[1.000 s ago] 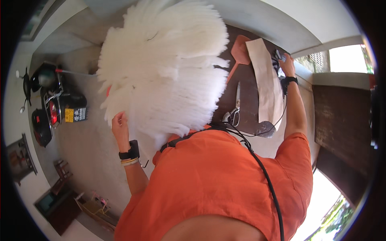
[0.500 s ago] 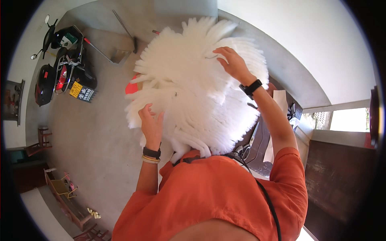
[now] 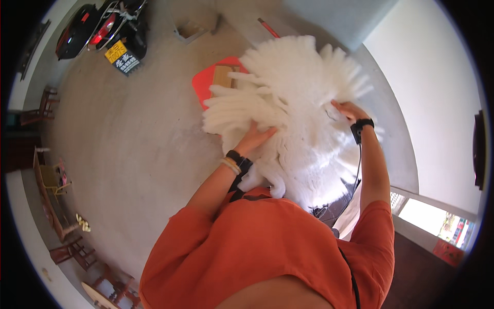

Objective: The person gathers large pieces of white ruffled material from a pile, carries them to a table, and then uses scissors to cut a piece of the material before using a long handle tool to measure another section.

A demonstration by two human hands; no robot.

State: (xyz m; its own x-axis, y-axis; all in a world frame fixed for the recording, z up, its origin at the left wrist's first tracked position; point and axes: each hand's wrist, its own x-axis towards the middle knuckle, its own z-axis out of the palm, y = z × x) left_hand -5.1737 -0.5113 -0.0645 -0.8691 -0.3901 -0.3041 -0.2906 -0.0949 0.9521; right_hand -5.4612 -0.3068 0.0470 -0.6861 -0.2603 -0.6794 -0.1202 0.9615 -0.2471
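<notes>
A large bundle of fluffy white strips (image 3: 303,77) fans out in front of my body, its ends spread to the far and left sides. My left hand (image 3: 256,138) grips its near left part, thumb lying on top and the other fingertips partly sunk in the fluff. At the bundle's right side my right hand (image 3: 351,110) has its fingers closed on the fluff, next to a thin dark curved line too small to name. Beneath the far left strips shows a red stool-like surface (image 3: 202,85) with a brown wooden block (image 3: 222,77) on it.
A black motorbike (image 3: 110,31) stands at the far left. Wooden chairs (image 3: 74,252) and a bench (image 3: 49,201) line the left wall. A dark tabletop (image 3: 337,203) lies under the bundle's near right, with a black cable (image 3: 358,165) hanging by my right wrist.
The view has turned to the right. Both hands, held over the bundle with fingers apart before, now take hold of it. The bundle is drawn narrower, uncovering more red surface and the wooden block.
</notes>
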